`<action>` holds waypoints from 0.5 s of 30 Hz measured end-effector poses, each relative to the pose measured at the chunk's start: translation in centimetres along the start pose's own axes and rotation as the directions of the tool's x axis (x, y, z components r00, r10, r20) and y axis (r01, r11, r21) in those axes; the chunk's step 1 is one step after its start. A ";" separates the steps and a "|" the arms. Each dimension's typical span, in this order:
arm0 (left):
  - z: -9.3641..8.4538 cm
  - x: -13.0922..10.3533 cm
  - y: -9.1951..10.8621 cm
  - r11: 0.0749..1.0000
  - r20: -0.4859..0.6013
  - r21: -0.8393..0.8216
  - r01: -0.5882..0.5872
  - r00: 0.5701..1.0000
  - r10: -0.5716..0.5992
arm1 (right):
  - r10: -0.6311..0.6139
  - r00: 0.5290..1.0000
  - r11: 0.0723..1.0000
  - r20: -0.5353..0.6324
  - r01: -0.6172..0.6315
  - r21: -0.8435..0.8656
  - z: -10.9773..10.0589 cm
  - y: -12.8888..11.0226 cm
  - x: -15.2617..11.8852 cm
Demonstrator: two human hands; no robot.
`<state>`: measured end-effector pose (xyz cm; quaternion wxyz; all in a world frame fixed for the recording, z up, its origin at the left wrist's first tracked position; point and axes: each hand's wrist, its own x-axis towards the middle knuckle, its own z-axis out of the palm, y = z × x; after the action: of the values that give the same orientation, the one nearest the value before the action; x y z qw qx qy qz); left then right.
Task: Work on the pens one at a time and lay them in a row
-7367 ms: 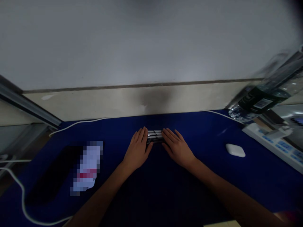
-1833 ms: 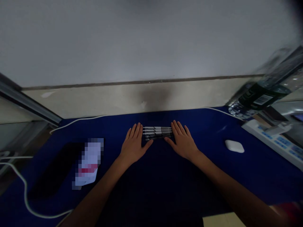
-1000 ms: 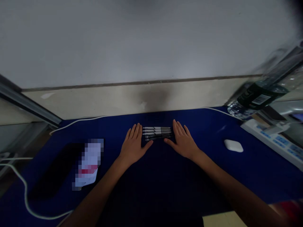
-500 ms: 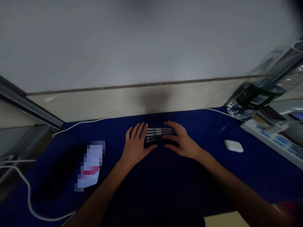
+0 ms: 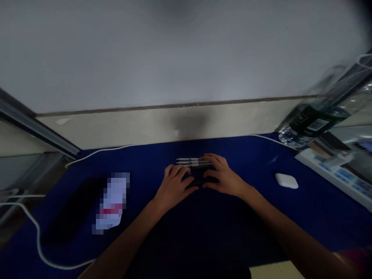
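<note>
Several slim pens with white and grey barrels [image 5: 188, 162] lie side by side, pointing left to right, on the blue tabletop [image 5: 247, 159]. My left hand [image 5: 176, 184] is at their near left side, fingers bent and apart, thumb stretched to the right. Opposite it, my right hand [image 5: 221, 174] curves around the right ends, its upper fingertips at the white pens and its thumb apart from the index finger. Between the two hands a dark pen [image 5: 199, 182] is faintly visible; its ends are hidden by fingers and shadow.
A phone with a blurred-out surface [image 5: 113, 201] and a dark flat object [image 5: 75, 209] lie at left beside a white cable [image 5: 39, 240]. To the right are a white earbud case [image 5: 286, 180], a power strip [image 5: 334, 170] and a green-labelled bottle [image 5: 314, 120]. A wall [image 5: 186, 116] closes off the back.
My left hand has drawn nearer to me and bent its fingers. My right hand has curled in around the pens' right ends. The dark pen now appears nearer to me, apart from the white ones.
</note>
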<state>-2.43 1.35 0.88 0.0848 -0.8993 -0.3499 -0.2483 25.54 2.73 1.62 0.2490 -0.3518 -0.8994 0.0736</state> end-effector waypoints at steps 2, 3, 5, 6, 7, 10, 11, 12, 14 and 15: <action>0.2 0.0 0.0 0.999 -0.003 -0.020 -0.040 0.999 0.039 | -0.037 0.999 0.999 0.001 0.037 0.016 0.0 -0.1 0.0; 0.2 0.1 0.0 0.998 -0.002 -0.018 -0.064 0.998 0.064 | -0.043 0.999 0.999 0.006 0.043 0.026 0.0 -0.3 0.1; 0.3 0.3 0.0 0.993 -0.003 0.006 -0.114 0.993 0.114 | -0.038 0.999 0.998 0.015 0.037 0.054 -0.1 -0.7 0.2; 0.3 0.4 0.0 0.991 -0.006 0.023 -0.134 0.991 0.134 | -0.028 1.000 0.997 0.014 0.027 0.073 -0.1 -1.0 0.3; 0.2 0.5 0.0 0.988 -0.015 0.038 -0.150 0.988 0.151 | -0.017 1.000 0.995 0.003 0.017 0.095 -0.1 -1.2 0.3; 0.1 0.6 0.1 0.981 -0.062 0.066 -0.181 0.981 0.185 | 0.017 0.999 0.981 -0.049 -0.007 0.192 -0.1 -1.9 0.5; 0.1 0.7 0.1 0.980 -0.081 0.078 -0.182 0.979 0.189 | 0.038 0.997 0.972 -0.061 -0.022 0.232 -0.2 -2.0 0.6; 0.0 0.7 0.1 0.980 -0.097 0.094 -0.177 0.978 0.186 | 0.066 0.996 0.961 -0.061 -0.047 0.274 -0.2 -2.2 0.7; -0.3 0.8 0.1 0.979 -0.124 0.137 -0.151 0.978 0.168 | 0.129 0.991 0.926 -0.018 -0.114 0.359 -0.6 -2.4 0.8; -0.5 0.8 0.1 0.977 -0.138 0.160 -0.137 0.977 0.160 | 0.156 0.987 0.904 0.019 -0.151 0.400 -0.8 -2.6 0.9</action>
<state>-2.03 1.62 1.73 0.1967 -0.8927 -0.2918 -0.2813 23.84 1.39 3.43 0.3152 -0.3636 -0.8330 0.2730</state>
